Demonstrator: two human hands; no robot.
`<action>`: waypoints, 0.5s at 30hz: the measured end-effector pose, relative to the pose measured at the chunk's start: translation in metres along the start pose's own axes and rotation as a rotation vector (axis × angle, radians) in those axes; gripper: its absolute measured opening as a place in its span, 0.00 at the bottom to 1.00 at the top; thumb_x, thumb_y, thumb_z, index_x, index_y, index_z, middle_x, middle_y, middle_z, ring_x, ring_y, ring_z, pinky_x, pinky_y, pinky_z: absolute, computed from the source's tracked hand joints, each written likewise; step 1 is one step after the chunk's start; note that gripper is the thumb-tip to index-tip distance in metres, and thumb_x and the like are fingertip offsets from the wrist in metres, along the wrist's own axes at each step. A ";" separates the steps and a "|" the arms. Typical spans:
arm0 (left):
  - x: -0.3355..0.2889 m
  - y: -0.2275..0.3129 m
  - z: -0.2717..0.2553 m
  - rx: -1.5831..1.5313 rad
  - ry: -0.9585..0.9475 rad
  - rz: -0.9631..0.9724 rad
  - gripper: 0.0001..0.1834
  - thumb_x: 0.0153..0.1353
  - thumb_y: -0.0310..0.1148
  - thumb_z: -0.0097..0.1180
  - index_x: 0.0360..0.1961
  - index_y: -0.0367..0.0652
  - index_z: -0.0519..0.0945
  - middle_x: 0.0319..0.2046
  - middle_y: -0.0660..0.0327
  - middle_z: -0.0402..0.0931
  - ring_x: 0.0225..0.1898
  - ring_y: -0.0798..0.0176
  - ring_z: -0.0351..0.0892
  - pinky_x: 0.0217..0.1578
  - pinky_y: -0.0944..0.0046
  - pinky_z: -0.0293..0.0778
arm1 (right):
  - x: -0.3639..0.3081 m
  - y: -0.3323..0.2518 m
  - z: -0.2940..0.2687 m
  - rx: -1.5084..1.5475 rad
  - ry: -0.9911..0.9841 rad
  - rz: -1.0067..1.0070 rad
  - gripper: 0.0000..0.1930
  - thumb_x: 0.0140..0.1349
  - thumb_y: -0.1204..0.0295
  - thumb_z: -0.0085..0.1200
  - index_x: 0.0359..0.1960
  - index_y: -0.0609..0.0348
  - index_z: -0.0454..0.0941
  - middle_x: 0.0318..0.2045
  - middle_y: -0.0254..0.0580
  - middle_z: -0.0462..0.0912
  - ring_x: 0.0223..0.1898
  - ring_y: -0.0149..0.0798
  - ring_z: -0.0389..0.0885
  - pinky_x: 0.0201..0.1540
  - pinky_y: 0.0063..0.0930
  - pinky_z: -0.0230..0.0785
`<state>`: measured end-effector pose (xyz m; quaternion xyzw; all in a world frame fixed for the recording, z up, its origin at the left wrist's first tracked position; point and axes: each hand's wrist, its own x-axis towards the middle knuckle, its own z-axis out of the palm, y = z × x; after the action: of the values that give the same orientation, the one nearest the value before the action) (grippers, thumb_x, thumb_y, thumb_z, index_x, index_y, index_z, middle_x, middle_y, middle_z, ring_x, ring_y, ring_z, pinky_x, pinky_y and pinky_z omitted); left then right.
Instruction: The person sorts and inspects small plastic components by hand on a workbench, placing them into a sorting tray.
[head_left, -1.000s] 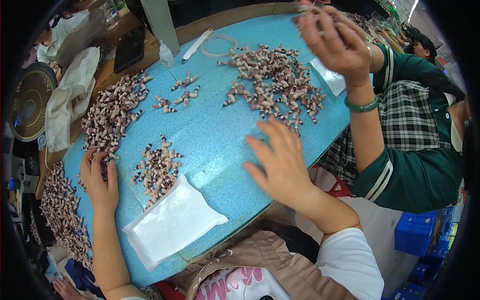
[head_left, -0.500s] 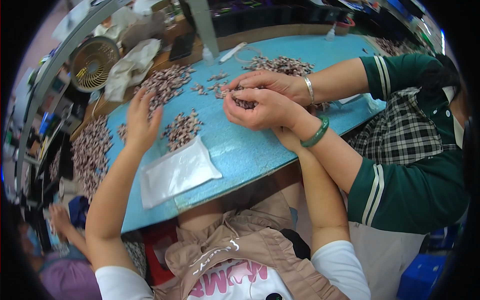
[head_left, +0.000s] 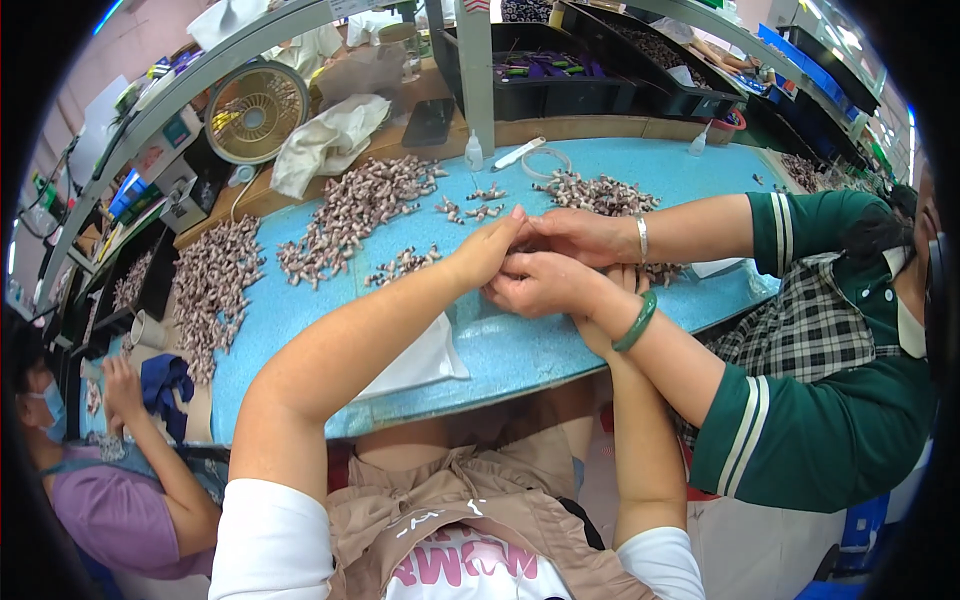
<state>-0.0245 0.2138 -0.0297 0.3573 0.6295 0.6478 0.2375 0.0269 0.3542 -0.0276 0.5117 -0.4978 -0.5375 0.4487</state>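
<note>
My left hand (head_left: 488, 250) reaches across to the co-worker's cupped hands (head_left: 560, 265), touching them, its fingers mostly hidden there. In the earlier view, those cupped hands hold small brown-and-white pieces; now the contents are covered. My right hand (head_left: 596, 336) lies under the co-worker's forearm at the table edge, partly hidden. Its fingers show beyond that arm, stretched out near a pile of the small pieces (head_left: 600, 195). Below my left forearm, a white plastic packet (head_left: 425, 358) lies partly covered on the blue table (head_left: 520, 345). A small heap of pieces (head_left: 402, 264) sits beyond that forearm.
Larger piles of pieces lie at the left (head_left: 215, 290) and back left (head_left: 355, 210). Along the back are a fan (head_left: 257, 112), a white cloth (head_left: 325, 145), a phone (head_left: 430, 122), a small bottle (head_left: 473, 152) and a metal post (head_left: 476, 75). Another person (head_left: 125, 500) sits at left.
My left hand has moved right from above the left piles to the co-worker's cupped hands. Those hands have closed in together around its fingers. My view has tilted up.
</note>
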 end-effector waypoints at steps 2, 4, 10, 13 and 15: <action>-0.013 0.005 -0.004 -0.122 0.075 -0.084 0.30 0.72 0.50 0.29 0.53 0.34 0.73 0.47 0.52 0.76 0.50 0.59 0.75 0.54 0.63 0.68 | 0.007 0.011 0.000 0.061 0.048 -0.022 0.07 0.55 0.71 0.49 0.32 0.59 0.78 0.38 0.35 0.78 0.42 0.34 0.77 0.47 0.25 0.72; -0.014 0.007 -0.005 -0.105 0.013 -0.077 0.30 0.72 0.50 0.30 0.56 0.34 0.70 0.50 0.51 0.74 0.52 0.59 0.73 0.56 0.63 0.67 | 0.007 0.015 -0.007 0.193 0.036 0.058 0.07 0.55 0.71 0.49 0.32 0.58 0.77 0.38 0.34 0.78 0.41 0.34 0.77 0.45 0.24 0.73; -0.016 0.011 -0.019 0.033 -0.092 -0.124 0.31 0.72 0.52 0.31 0.62 0.36 0.65 0.54 0.51 0.71 0.56 0.59 0.69 0.58 0.63 0.64 | 0.005 0.031 -0.024 0.373 -0.042 0.062 0.13 0.55 0.73 0.49 0.44 0.59 0.73 0.41 0.36 0.76 0.44 0.35 0.76 0.48 0.25 0.72; -0.020 0.019 -0.025 0.096 -0.200 -0.190 0.32 0.72 0.52 0.25 0.63 0.36 0.63 0.56 0.51 0.69 0.58 0.58 0.67 0.61 0.61 0.59 | -0.003 0.041 -0.028 0.192 -0.081 0.011 0.27 0.60 0.74 0.47 0.62 0.52 0.59 0.52 0.34 0.69 0.49 0.31 0.74 0.52 0.22 0.69; -0.023 0.022 -0.029 0.163 -0.286 -0.233 0.33 0.72 0.53 0.24 0.62 0.35 0.64 0.56 0.51 0.69 0.59 0.58 0.67 0.62 0.60 0.58 | -0.019 0.044 -0.031 0.349 -0.055 0.122 0.24 0.58 0.74 0.48 0.59 0.51 0.63 0.51 0.38 0.69 0.50 0.31 0.73 0.52 0.22 0.69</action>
<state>-0.0291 0.1756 -0.0105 0.3884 0.6770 0.5053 0.3681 0.0576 0.3660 0.0192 0.5357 -0.6260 -0.4285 0.3710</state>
